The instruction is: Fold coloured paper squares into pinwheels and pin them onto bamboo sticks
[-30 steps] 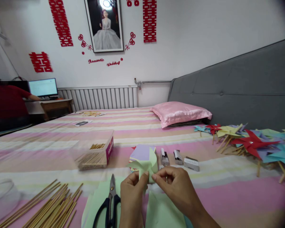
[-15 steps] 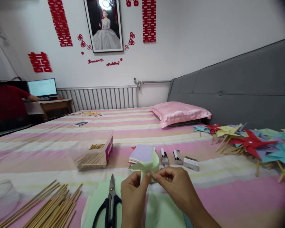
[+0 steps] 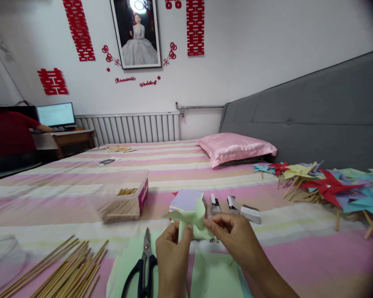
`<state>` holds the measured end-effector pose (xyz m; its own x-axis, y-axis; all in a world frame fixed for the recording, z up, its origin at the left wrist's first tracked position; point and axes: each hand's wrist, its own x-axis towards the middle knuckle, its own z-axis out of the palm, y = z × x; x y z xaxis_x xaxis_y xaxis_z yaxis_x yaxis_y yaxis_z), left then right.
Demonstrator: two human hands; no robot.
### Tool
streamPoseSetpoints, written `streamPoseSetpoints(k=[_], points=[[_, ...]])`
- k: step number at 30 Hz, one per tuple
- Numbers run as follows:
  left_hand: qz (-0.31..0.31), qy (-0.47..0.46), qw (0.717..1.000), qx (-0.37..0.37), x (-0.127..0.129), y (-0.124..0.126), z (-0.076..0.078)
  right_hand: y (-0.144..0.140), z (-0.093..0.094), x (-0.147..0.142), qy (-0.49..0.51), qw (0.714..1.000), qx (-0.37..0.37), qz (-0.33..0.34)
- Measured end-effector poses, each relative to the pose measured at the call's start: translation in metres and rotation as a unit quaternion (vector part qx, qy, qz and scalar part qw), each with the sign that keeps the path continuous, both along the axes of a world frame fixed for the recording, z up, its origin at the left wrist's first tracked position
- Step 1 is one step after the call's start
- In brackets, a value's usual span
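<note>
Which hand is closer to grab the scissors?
The left hand, probably. It is beside the scissors, which lie just to its left, while the right hand is farther away, pinching the green paper pinwheel.

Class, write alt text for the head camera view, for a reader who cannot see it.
Two bare hands, left hand and right hand, pinch a folded pale green paper pinwheel above a striped bedsheet. Black-handled scissors and wooden sticks lie to the left; finished pinwheels are piled at right.
</note>
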<state>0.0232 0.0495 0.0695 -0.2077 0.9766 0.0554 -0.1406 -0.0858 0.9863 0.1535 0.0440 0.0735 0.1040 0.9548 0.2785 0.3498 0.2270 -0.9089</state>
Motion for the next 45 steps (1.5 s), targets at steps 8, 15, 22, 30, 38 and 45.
streamPoseSetpoints(k=[8,15,22,30,38,45], points=[[0.029,0.049,0.998,-0.016,-0.002,0.002,-0.003,0.020,-0.033,0.032,-0.189,0.978,-0.044,-0.077],[0.018,0.042,0.999,-0.027,-0.004,0.002,-0.002,0.028,-0.065,0.031,-0.329,0.937,-0.091,-0.082],[0.002,0.058,0.998,-0.032,-0.003,0.001,-0.002,0.032,-0.070,0.031,-0.333,0.936,-0.096,-0.067],[-0.010,0.061,0.998,-0.028,-0.004,0.003,-0.006,0.038,-0.076,0.031,-0.326,0.937,-0.105,-0.074],[-0.011,0.069,0.997,-0.034,-0.004,0.004,-0.005,0.041,-0.078,0.033,-0.317,0.941,-0.095,-0.077],[-0.008,0.053,0.998,-0.039,-0.004,0.004,-0.003,0.038,-0.076,0.034,-0.307,0.949,-0.063,-0.030]])
